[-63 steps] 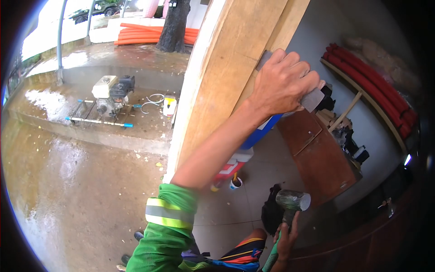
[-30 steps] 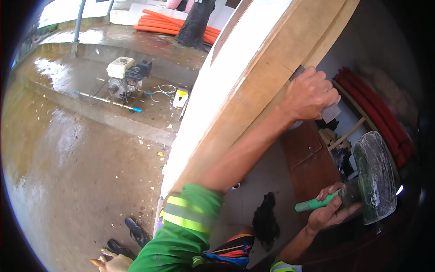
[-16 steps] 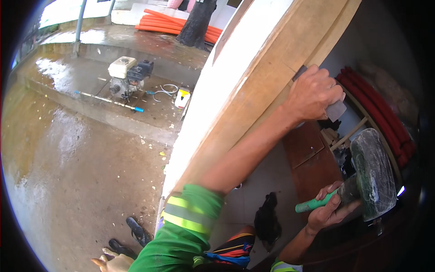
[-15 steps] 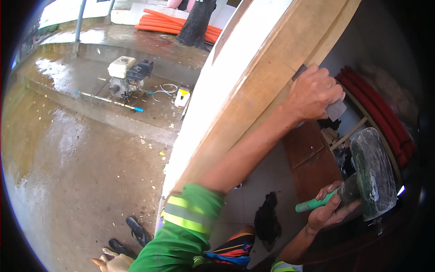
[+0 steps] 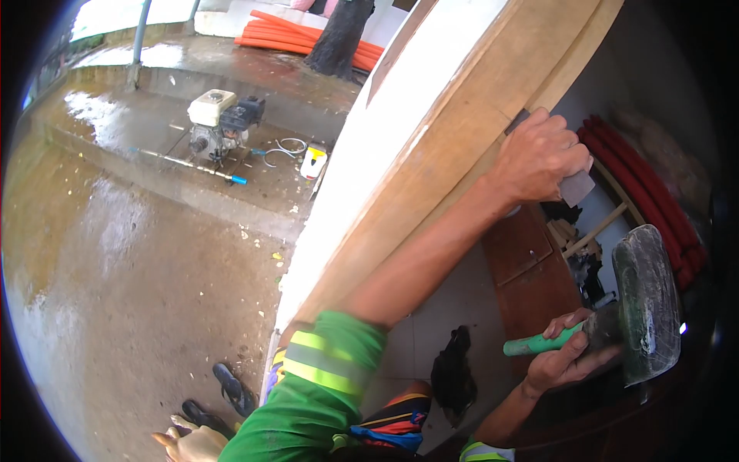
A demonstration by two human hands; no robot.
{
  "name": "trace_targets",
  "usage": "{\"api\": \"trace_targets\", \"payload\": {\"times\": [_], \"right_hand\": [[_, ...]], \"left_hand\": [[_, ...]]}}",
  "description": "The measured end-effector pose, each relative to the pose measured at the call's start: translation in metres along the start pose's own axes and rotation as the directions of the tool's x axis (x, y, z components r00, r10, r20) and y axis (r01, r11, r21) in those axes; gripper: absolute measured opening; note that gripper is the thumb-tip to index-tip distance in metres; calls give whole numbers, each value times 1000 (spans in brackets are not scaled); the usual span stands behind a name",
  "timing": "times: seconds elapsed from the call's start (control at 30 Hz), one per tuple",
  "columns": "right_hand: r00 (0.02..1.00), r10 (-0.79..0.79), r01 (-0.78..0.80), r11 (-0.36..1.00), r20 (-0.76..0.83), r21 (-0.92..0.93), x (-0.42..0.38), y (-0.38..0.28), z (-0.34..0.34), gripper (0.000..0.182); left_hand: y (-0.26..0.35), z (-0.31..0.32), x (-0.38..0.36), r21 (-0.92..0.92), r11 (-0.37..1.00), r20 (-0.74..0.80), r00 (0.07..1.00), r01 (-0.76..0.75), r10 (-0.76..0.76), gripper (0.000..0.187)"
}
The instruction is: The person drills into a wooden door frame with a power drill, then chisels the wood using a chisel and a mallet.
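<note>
My left hand (image 5: pixel 541 154) is closed around a flat grey piece (image 5: pixel 576 189), whose exact kind I cannot make out. A dark flat edge shows on the hand's other side, against the wooden door frame (image 5: pixel 462 115). Lower right, my right hand (image 5: pixel 566 354) grips a mallet (image 5: pixel 649 304) close to its head. Its green handle sticks out to the left, and the broad dark head is scuffed with whitish marks. The mallet is well apart from the frame. My left forearm runs up along the wood.
Outside on wet concrete stand a small engine (image 5: pixel 223 123) and a white-yellow container (image 5: pixel 313 162). Orange pipes (image 5: pixel 285 37) lie by a trunk. Flip-flops (image 5: pixel 233 389) and a tan dog (image 5: pixel 192 445) are lower left. Inside are a brown cabinet (image 5: pixel 531 269), red rolls (image 5: pixel 643 200) and a black shape (image 5: pixel 454 377).
The view has shifted slightly, so the scene sits a little further right. The mallet in my right hand has moved slightly right and down. Both grips look the same.
</note>
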State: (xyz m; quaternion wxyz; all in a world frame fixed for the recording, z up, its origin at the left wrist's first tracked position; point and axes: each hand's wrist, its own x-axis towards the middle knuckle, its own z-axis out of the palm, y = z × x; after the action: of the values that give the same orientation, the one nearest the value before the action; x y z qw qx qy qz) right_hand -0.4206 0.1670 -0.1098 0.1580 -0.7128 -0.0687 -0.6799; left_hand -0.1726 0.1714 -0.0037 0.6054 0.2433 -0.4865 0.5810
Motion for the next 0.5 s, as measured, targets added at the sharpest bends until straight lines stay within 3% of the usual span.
{"api": "trace_targets", "payload": {"times": [0.07, 0.17, 0.2, 0.3, 0.33, 0.37, 0.43, 0.5], "right_hand": [[1000, 8, -7, 998, -6, 56, -1, 7, 4, 69], [957, 288, -276, 942, 39, -192, -3, 14, 20, 72], [929, 369, -364, 925, 28, -110, 0, 11, 22, 74], [939, 297, -295, 955, -174, 36, 6, -1, 15, 76], [962, 150, -150, 988, -228, 17, 9, -8, 15, 77], [994, 25, -22, 999, -105, 31, 13, -11, 3, 65], [980, -151, 154, 988, -127, 15, 14, -8, -1, 49], [945, -277, 253, 956, -174, -147, 10, 12, 24, 41]], "left_hand": [[-1, 0, 1, 0, 1000, -4, 1000, 2, -2, 13], [-1, 0, 0, 16, 1000, -11, 1000, 13, -13, 13], [0, 1, -1, 2, 1000, -12, 1000, 15, -15, 13], [-4, 3, 1, -19, 1000, -14, 1000, 12, -12, 14], [-4, 3, 1, -22, 1000, -14, 1000, 11, -12, 14], [-3, 3, 0, -23, 1000, -11, 1000, 15, -16, 14], [-3, 2, 0, -52, 998, -27, 999, 24, -25, 14], [-3, 1, 1, -59, 998, -45, 998, 32, -35, 14]]}}
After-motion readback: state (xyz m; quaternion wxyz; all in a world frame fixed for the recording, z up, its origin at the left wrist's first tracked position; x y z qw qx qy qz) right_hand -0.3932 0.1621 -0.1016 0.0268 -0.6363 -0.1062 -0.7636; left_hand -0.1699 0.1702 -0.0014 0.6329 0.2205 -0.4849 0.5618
